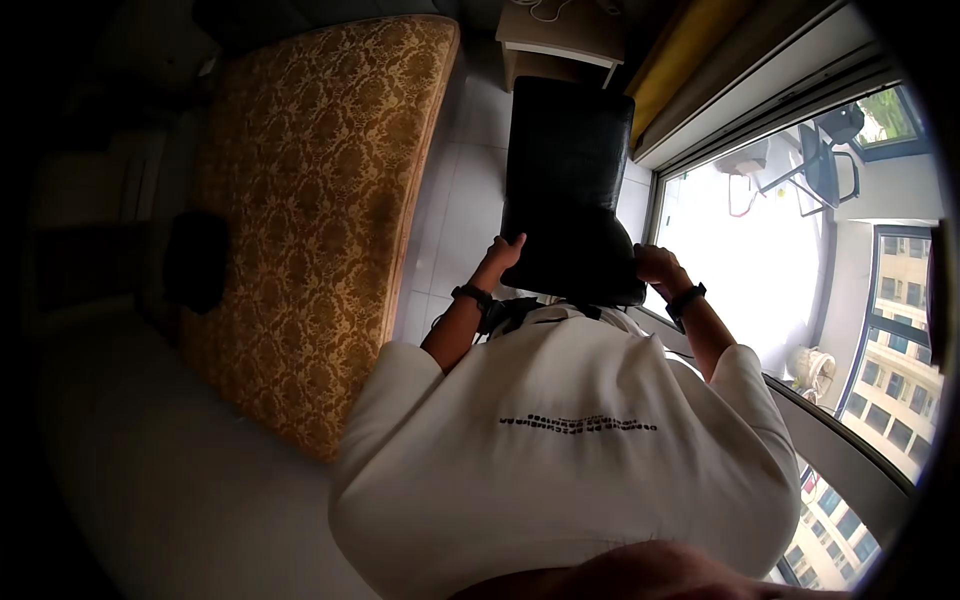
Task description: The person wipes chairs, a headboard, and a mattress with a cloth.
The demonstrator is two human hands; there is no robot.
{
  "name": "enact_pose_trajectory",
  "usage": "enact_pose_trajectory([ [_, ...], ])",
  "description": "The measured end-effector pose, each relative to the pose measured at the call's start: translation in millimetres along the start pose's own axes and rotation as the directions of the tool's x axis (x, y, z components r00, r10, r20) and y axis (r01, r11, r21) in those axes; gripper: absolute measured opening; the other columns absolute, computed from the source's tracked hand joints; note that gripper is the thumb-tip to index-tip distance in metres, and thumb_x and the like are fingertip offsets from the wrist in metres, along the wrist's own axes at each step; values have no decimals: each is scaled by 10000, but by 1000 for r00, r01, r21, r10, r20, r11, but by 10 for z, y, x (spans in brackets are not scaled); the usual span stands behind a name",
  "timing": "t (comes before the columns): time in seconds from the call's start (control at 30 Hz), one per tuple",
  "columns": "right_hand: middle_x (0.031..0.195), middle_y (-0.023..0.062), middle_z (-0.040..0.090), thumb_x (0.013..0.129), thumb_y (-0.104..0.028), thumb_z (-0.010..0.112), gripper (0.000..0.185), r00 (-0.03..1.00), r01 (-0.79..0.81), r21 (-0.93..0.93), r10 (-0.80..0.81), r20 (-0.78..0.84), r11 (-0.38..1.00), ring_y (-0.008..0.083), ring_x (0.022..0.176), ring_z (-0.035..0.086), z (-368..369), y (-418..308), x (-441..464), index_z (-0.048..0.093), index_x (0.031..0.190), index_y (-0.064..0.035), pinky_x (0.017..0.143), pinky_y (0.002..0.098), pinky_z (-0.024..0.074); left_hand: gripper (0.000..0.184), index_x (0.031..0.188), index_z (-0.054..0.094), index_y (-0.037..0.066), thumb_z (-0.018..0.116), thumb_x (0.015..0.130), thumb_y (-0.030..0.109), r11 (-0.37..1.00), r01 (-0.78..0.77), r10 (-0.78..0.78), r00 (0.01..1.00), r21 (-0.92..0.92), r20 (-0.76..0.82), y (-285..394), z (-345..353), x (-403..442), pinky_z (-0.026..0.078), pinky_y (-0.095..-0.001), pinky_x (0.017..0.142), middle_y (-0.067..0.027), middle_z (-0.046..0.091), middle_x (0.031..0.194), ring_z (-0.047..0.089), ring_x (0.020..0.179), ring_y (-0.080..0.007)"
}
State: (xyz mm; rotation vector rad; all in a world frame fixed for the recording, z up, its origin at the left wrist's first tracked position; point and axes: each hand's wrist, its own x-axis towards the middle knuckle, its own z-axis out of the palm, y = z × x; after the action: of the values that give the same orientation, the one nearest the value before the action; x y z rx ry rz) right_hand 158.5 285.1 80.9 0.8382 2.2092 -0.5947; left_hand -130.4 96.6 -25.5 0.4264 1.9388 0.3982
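Most of your left hand's (502, 253) fingers are hidden at the side of the black padded piece (568, 160); shadow blurs the fingers of your right hand (658, 266). You can't see what supports that piece underneath. Your white shirt (570, 480) hides your legs, and its print (578, 424) is too small to read. The top edge cuts off the bench (580, 40). At the left, 1 dark object (196, 260) by the patterned mattress (310, 210) is too dim for you to identify. Glare washes out the floor (730, 260) beyond the glass.
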Motion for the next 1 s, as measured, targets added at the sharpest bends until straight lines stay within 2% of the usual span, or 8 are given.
enact_pose_trajectory([
  [0.03, 1079, 177, 683, 860, -194, 526, 310, 989, -40, -150, 18, -148, 988, 327, 983, 686, 132, -5, 110, 660, 1094, -42, 818, 427, 559, 991, 1450, 257, -125, 484, 909, 674, 1000, 2, -3, 1000, 17, 6, 38, -21, -2, 389, -451, 1091, -326, 374, 1468, 394, 1375, -408],
  [0.17, 1103, 190, 666, 853, -259, 566, 328, 981, 176, -288, -191, -26, 941, 330, 885, 703, -194, -878, 194, 631, 1105, -59, 739, 416, 580, 994, 1416, 325, -144, 515, 889, 678, 999, 2, -1, 1000, 47, -13, 177, -105, 47, 408, -443, 1071, -333, 420, 1433, 427, 1348, -420],
  [0.23, 1084, 185, 658, 858, -242, 573, 325, 775, 496, -87, -485, -405, 864, 380, 872, 686, -224, -1249, 317, 610, 1145, -93, 753, 455, 578, 987, 1381, 380, -152, 521, 879, 687, 1000, -24, 25, 999, 8, -28, 215, -107, 166, 424, -442, 1049, -332, 462, 1396, 458, 1318, -430],
  [0.33, 1216, 170, 598, 868, -227, 585, 304, 747, 591, 176, -452, -487, 787, 394, 989, 646, -326, -1428, 381, 625, 1151, -122, 840, 455, 553, 970, 1289, 516, -147, 510, 857, 721, 997, -73, 72, 996, -9, -46, 197, -170, 466, 465, -442, 983, -336, 562, 1284, 538, 1234, -443],
  [0.47, 1218, 179, 578, 896, -236, 580, 383, 751, 553, 264, -336, -568, 790, 419, 1006, 630, -428, -1017, 257, 570, 1266, -136, 870, 473, 538, 888, 1265, 554, -110, 453, 899, 692, 987, -57, 71, 993, 151, -90, 603, -290, 437, 481, -452, 954, -329, 598, 1226, 571, 1200, -417],
  [0.57, 1265, 204, 560, 918, -258, 586, 466, 789, 412, 289, -180, -587, 864, 417, 1061, 613, -265, -387, 406, 497, 1364, -156, 926, 478, 508, 574, 1099, 622, -31, 464, 967, 505, 848, -202, 366, 892, 489, -266, 865, -332, 130, 503, -497, 888, -248, 677, 1035, 633, 1015, -418],
  [0.77, 1121, 208, 679, 896, -261, 625, 404, 801, 195, 432, 111, -588, 881, 389, 1066, 637, -272, 209, 776, 581, 1264, -98, 919, 475, 503, 236, 971, 642, 47, 633, 901, 272, 738, -442, 623, 737, 510, -263, 1189, -478, 28, 537, -446, 779, -146, 707, 937, 672, 904, -334],
  [1.0, 1106, 253, 665, 941, -357, 554, 414, 873, 151, 356, 45, -486, 922, 429, 1064, 620, -658, 80, 1085, 590, 1199, -35, 900, 492, 504, 209, 992, 636, 62, 655, 884, 240, 740, -546, 671, 645, 392, -366, 1518, -663, 77, 543, -406, 733, -122, 709, 867, 684, 843, -306],
])
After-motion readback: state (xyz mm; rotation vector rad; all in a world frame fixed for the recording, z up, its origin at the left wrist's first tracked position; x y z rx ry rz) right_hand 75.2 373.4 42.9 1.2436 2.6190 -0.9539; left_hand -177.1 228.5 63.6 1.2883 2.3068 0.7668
